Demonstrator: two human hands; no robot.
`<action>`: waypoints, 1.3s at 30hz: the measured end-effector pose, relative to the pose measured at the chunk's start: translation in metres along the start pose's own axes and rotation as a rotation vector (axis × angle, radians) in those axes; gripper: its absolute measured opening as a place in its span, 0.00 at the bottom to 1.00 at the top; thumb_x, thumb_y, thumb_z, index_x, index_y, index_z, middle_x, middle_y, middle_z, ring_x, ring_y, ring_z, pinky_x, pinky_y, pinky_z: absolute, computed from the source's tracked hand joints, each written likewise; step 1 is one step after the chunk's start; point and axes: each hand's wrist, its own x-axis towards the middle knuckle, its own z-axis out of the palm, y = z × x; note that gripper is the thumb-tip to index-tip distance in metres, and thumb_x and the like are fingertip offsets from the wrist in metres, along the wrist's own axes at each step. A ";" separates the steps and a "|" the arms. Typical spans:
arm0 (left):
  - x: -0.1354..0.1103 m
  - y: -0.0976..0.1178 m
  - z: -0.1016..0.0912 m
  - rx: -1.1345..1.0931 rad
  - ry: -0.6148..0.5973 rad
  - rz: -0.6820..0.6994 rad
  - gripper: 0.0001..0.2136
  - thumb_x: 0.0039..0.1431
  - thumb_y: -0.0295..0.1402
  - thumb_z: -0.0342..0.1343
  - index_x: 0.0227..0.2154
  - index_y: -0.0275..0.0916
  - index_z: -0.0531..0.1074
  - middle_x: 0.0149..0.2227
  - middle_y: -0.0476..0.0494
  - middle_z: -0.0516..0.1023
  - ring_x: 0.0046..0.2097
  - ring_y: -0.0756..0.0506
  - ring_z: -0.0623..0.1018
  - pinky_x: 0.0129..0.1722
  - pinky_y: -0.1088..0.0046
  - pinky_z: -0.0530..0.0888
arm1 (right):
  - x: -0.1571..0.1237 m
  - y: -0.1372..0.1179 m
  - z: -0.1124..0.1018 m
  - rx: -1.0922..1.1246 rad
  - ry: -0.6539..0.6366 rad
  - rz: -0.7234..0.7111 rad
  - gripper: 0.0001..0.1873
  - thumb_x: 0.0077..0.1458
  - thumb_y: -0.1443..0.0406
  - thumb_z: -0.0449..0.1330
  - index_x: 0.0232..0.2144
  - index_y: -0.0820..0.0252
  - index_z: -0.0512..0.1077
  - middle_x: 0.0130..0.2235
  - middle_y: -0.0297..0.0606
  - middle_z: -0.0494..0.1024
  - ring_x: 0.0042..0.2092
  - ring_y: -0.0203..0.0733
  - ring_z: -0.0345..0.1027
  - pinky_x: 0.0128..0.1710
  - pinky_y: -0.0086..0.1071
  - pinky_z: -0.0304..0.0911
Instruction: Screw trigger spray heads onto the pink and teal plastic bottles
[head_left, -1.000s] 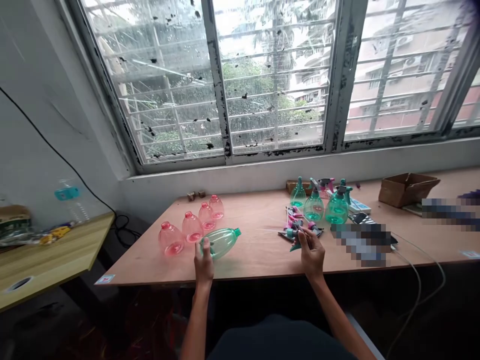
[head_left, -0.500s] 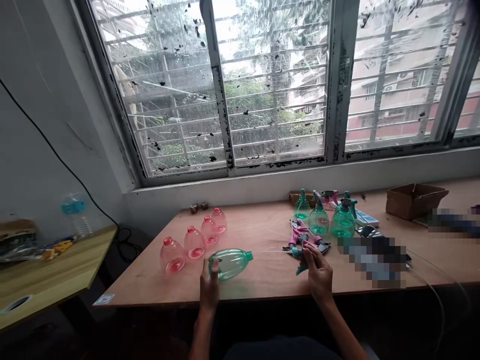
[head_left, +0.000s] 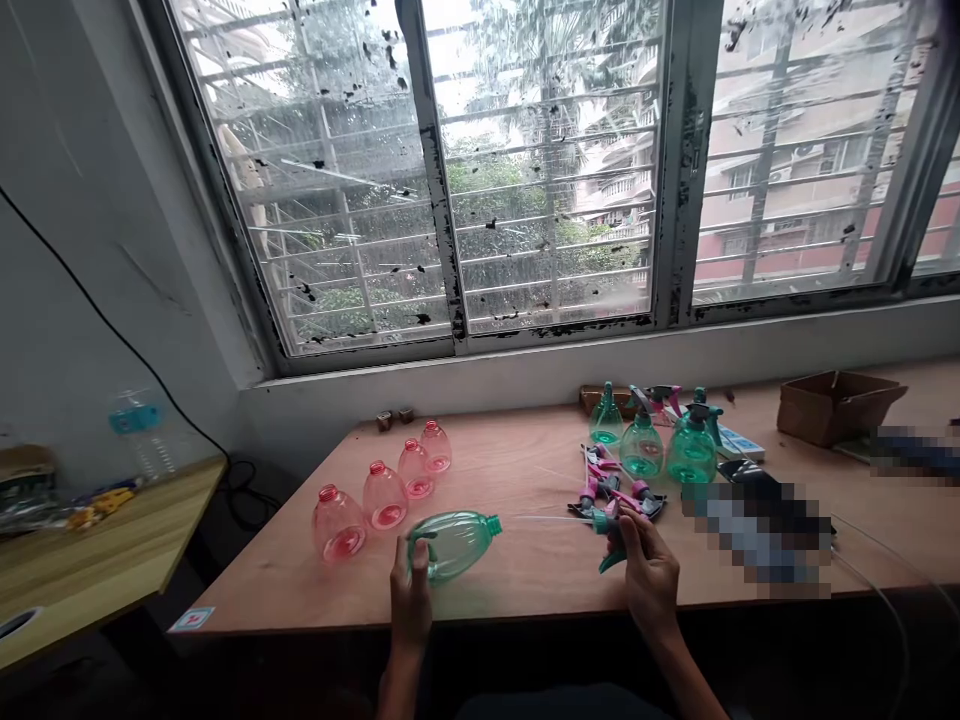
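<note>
My left hand [head_left: 411, 585] is closed around the base of a clear green bottle [head_left: 454, 545], which lies tilted on its side with its open neck facing right. My right hand [head_left: 651, 570] grips a green spray head [head_left: 609, 530]; its thin clear dip tube points left toward the bottle's mouth, with a gap between them. Just behind the right hand lie several pink and grey spray heads [head_left: 600, 487] in a loose pile. Farther back stand green spray bottles [head_left: 691, 455]. Several pink bottles without heads [head_left: 386, 497] stand in a slanting row on the left.
A cardboard box [head_left: 836, 408] sits at the back right, with a dark phone-like object [head_left: 757, 482] and a blurred patch nearer. On the left is a second table [head_left: 161, 535] with a plastic bottle [head_left: 142, 435]. The window [head_left: 555, 200] runs behind the wooden table [head_left: 277, 590].
The view has shifted slightly. Both hands sit a little lower and farther apart in the picture, still holding the green bottle and the spray head.
</note>
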 end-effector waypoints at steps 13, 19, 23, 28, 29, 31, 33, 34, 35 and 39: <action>-0.001 0.003 0.015 -0.003 -0.091 -0.026 0.15 0.71 0.42 0.54 0.50 0.36 0.71 0.45 0.42 0.77 0.41 0.43 0.79 0.43 0.61 0.77 | -0.014 -0.006 0.015 -0.115 -0.160 0.028 0.22 0.56 0.47 0.64 0.41 0.57 0.78 0.34 0.39 0.81 0.29 0.45 0.75 0.29 0.40 0.76; -0.002 0.007 0.034 -0.009 -0.200 -0.080 0.16 0.70 0.41 0.55 0.54 0.38 0.71 0.52 0.40 0.76 0.49 0.40 0.78 0.50 0.55 0.75 | -0.016 -0.014 0.025 -0.191 -0.446 0.128 0.22 0.47 0.50 0.71 0.39 0.57 0.79 0.34 0.37 0.82 0.35 0.48 0.76 0.39 0.41 0.74; -0.006 0.011 0.041 -0.002 -0.255 -0.089 0.18 0.71 0.45 0.52 0.55 0.38 0.70 0.51 0.39 0.76 0.48 0.40 0.78 0.50 0.55 0.74 | -0.013 -0.024 0.023 -0.186 -0.604 0.210 0.18 0.45 0.53 0.74 0.31 0.58 0.77 0.29 0.32 0.78 0.32 0.44 0.73 0.34 0.36 0.72; -0.004 0.014 0.039 0.025 -0.309 -0.124 0.24 0.67 0.52 0.49 0.55 0.41 0.70 0.52 0.39 0.77 0.54 0.35 0.75 0.54 0.59 0.70 | -0.012 -0.024 0.026 -0.172 -0.736 0.295 0.19 0.51 0.50 0.69 0.32 0.57 0.71 0.28 0.30 0.75 0.30 0.43 0.72 0.29 0.33 0.70; -0.002 0.015 0.039 0.029 -0.322 -0.141 0.24 0.67 0.52 0.48 0.56 0.41 0.70 0.52 0.39 0.77 0.55 0.34 0.75 0.55 0.60 0.69 | -0.009 -0.023 0.029 -0.173 -0.753 0.312 0.19 0.52 0.49 0.68 0.33 0.56 0.70 0.28 0.30 0.75 0.31 0.43 0.73 0.29 0.33 0.71; 0.001 0.014 0.039 0.035 -0.345 -0.178 0.24 0.68 0.52 0.48 0.57 0.40 0.68 0.54 0.38 0.76 0.57 0.35 0.73 0.57 0.60 0.67 | -0.002 -0.019 0.037 -0.173 -0.782 0.341 0.19 0.54 0.49 0.67 0.34 0.55 0.68 0.28 0.30 0.76 0.32 0.43 0.74 0.32 0.34 0.71; 0.006 0.013 0.041 0.034 -0.378 -0.214 0.24 0.69 0.51 0.47 0.57 0.40 0.65 0.56 0.38 0.74 0.58 0.36 0.72 0.59 0.60 0.65 | 0.007 -0.013 0.047 -0.176 -0.804 0.365 0.19 0.55 0.50 0.66 0.36 0.56 0.67 0.28 0.30 0.78 0.32 0.43 0.74 0.35 0.35 0.71; 0.010 0.011 0.043 0.031 -0.398 -0.229 0.24 0.69 0.51 0.47 0.57 0.40 0.64 0.56 0.38 0.74 0.58 0.36 0.72 0.60 0.60 0.64 | 0.011 -0.010 0.051 -0.180 -0.810 0.376 0.19 0.55 0.50 0.66 0.38 0.56 0.67 0.28 0.31 0.79 0.32 0.43 0.75 0.37 0.36 0.71; 0.015 0.009 0.046 0.027 -0.420 -0.242 0.23 0.69 0.51 0.46 0.57 0.40 0.64 0.56 0.38 0.73 0.59 0.37 0.72 0.60 0.61 0.64 | 0.015 -0.007 0.055 -0.185 -0.809 0.385 0.21 0.55 0.51 0.67 0.41 0.57 0.68 0.29 0.32 0.79 0.33 0.44 0.75 0.38 0.37 0.71; 0.040 0.005 0.057 0.007 -0.560 -0.277 0.23 0.71 0.51 0.42 0.57 0.39 0.63 0.55 0.38 0.73 0.59 0.38 0.72 0.62 0.61 0.63 | 0.025 -0.001 0.058 -0.229 -0.770 0.396 0.21 0.53 0.52 0.68 0.42 0.59 0.71 0.33 0.35 0.80 0.36 0.46 0.75 0.38 0.37 0.70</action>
